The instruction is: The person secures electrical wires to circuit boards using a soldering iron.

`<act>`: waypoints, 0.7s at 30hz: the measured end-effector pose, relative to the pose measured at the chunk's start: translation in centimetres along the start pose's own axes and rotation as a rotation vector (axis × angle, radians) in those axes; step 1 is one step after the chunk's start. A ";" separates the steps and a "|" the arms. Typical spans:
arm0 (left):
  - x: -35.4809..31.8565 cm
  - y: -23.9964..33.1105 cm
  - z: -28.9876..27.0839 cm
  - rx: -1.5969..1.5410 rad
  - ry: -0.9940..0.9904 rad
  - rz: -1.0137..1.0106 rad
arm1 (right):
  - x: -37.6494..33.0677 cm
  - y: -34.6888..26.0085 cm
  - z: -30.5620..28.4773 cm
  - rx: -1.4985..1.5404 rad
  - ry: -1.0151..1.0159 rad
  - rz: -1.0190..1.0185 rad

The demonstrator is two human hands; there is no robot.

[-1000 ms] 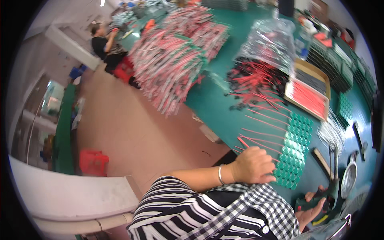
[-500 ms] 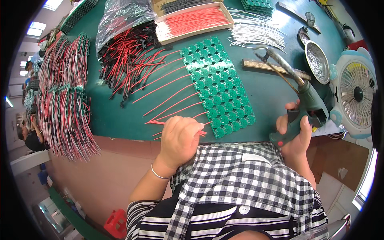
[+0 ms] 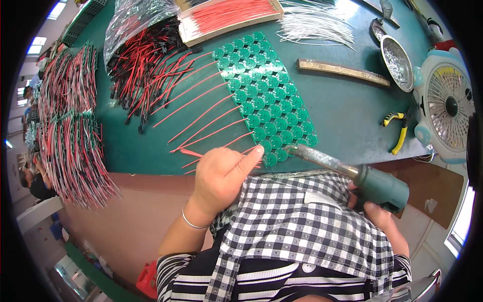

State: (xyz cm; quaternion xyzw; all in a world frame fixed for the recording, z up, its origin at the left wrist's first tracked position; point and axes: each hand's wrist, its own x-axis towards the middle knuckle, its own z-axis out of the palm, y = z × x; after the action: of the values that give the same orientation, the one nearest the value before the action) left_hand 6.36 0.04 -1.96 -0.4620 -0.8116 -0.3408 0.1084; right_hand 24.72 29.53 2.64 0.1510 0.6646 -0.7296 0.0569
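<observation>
Hands work at the desk (image 3: 347, 108) edge: the left hand (image 3: 219, 176) has its fingers curled, pinching a red wire (image 3: 193, 152) with the forefinger stretched toward the green panel (image 3: 264, 90) at 12 o'clock; the right hand (image 3: 375, 211), at 4 o'clock, has its fingers wrapped around a soldering iron (image 3: 352, 173) whose tip meets the panel's near corner. Red wires trail from the panel toward 10 o'clock. Farther off lie pliers (image 3: 397, 128) and a fan (image 3: 445, 105) at 3 o'clock, and a wire pile (image 3: 146, 60) at 11.
</observation>
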 end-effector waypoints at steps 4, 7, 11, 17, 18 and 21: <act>-0.2 1.0 0.6 -0.029 0.065 -0.037 | 0.0 0.0 -0.2 -0.190 -0.064 0.096; -0.2 1.1 0.8 -0.049 0.072 -0.053 | 0.7 -0.4 0.3 -0.231 -0.011 0.052; -0.5 0.9 1.2 -0.032 0.096 -0.045 | 1.3 -0.1 -0.3 -0.772 -0.204 -0.298; -0.6 0.8 1.0 -0.025 0.060 -0.012 | 1.7 -0.6 -0.2 -0.962 -0.187 -0.457; -0.7 0.7 1.1 -0.022 0.051 -0.005 | 1.8 -0.7 -0.1 -0.968 -0.204 -0.461; -0.7 0.6 1.1 -0.025 0.046 0.002 | 1.1 0.0 0.3 -0.810 -0.152 -0.165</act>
State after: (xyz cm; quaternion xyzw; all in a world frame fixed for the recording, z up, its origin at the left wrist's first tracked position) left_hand 7.43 0.47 -2.84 -0.4562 -0.8040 -0.3613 0.1219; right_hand 23.61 29.38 2.32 0.0085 0.9016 -0.4203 0.1018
